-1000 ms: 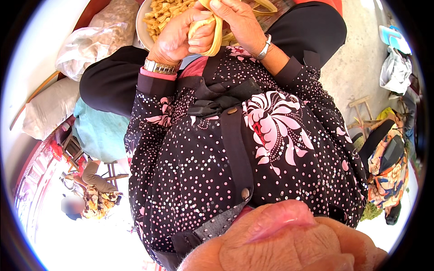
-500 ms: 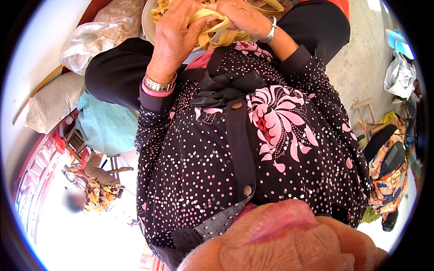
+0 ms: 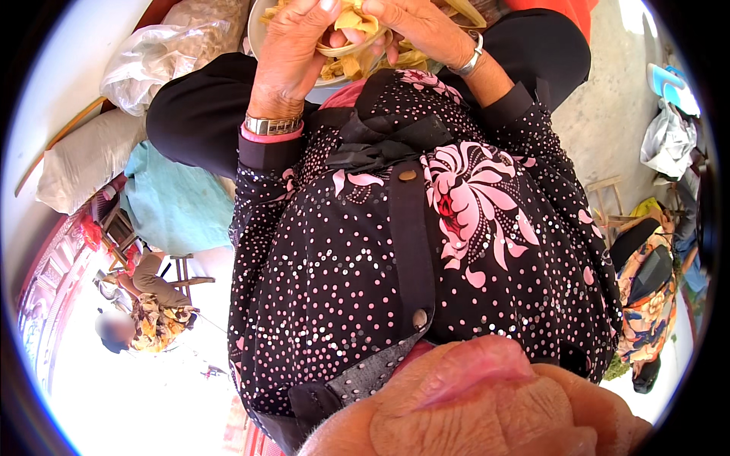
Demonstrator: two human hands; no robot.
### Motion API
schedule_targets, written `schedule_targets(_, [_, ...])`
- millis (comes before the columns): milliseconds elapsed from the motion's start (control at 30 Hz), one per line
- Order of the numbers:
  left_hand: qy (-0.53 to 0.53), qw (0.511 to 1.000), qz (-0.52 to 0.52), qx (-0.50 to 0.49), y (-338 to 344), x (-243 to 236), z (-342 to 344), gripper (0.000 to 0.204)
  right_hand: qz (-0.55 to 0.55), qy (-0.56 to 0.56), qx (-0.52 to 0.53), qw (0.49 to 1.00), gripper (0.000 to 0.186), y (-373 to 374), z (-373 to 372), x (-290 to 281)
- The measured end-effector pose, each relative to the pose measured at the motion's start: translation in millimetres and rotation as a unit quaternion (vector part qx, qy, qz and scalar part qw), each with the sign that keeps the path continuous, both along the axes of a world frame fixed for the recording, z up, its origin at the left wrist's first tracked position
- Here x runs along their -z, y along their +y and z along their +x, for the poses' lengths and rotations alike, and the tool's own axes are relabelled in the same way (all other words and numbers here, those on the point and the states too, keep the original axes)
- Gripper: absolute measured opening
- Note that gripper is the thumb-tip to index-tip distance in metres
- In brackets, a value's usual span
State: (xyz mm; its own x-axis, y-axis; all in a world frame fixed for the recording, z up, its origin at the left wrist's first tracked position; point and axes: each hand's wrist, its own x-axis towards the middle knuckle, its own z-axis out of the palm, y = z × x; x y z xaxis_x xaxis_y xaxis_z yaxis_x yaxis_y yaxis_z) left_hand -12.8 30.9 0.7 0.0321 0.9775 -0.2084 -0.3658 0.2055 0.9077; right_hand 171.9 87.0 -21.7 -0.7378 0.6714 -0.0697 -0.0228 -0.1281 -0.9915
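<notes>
At the top of the frame, the left hand (image 3: 291, 42) and the right hand (image 3: 427, 34) are both closed upon one yellow strip (image 3: 354, 19), over the bowl (image 3: 255, 34). The work on it seems unfinished; how many are done, I cannot tell. The hands hide part of it. A plastic bag (image 3: 156, 64) lies at upper left.

Pale basin (image 3: 254, 34): rim at 11 o'clock; yellow strips (image 3: 350, 67) lie inside, toward 12.
Grey floor (image 3: 604, 91): spreads around 2 o'clock.
On the floor: wooden frame (image 3: 606, 182) near 3 o'clock; blue-and-white object (image 3: 669, 85) at 2, white plastic bag (image 3: 669, 140) just beside it.
</notes>
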Motion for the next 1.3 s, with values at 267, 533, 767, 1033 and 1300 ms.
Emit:
schedule_targets(267, [-0.039,0.997,0.019,0.071,-4.5,-15.2,3.3,0.038,-0.098,0.071,0.023,0.992,0.053,-7.7,-10.9,30.9])
schedule_targets(533, [0.231,0.959,0.143,0.076,0.4,6.8,-9.2,0.068,-0.110,0.075,0.057,0.989,0.050,-3.7,-12.3,33.9])
schedule_targets(767, [0.389,0.897,0.144,0.151,7.0,-12.3,-0.8,0.060,-0.080,0.041,0.065,0.994,0.050,0.1,-9.9,45.6])
schedule_targets(1033, [0.243,0.969,0.026,0.028,5.6,-2.4,9.1,0.055,0.201,-0.091,0.143,0.965,0.035,15.2,-4.0,35.3])
schedule_targets(1300, [-0.206,0.971,-0.122,0.015,12.1,-2.1,16.3,0.057,0.166,0.027,0.160,0.973,0.038,18.6,-2.0,17.2])
